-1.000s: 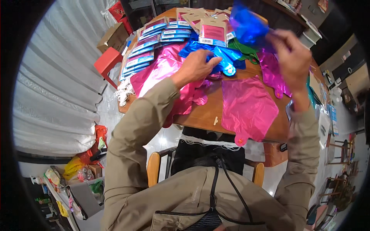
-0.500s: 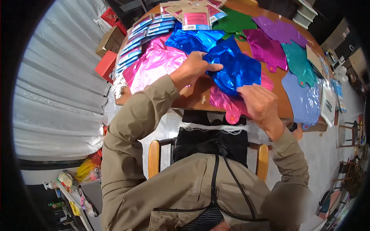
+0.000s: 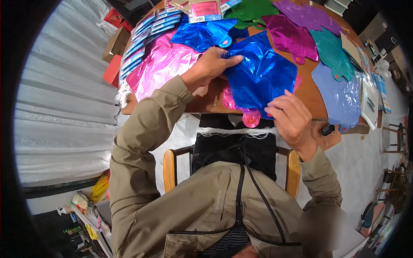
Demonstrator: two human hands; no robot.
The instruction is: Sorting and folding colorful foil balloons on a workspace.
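Blue foil piece [image 3: 258, 77], flatter than a half-second ago, spread over pink foil piece [image 3: 251, 119] on table [image 3: 316, 108], pinched at upper-left edge by left hand [image 3: 210, 66], met at tail by right hand [image 3: 293, 118], pinch unclear, seemingly almost settled.

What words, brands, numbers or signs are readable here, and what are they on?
None that I can quote reliably:
Pink-windowed packet at the top: a barcode label, its characters too small to read.
Stacked packets at upper left: pale labels along their edges, too small to read.
Beige jacket: faint lettering on the front, too blurred to read with certainty.
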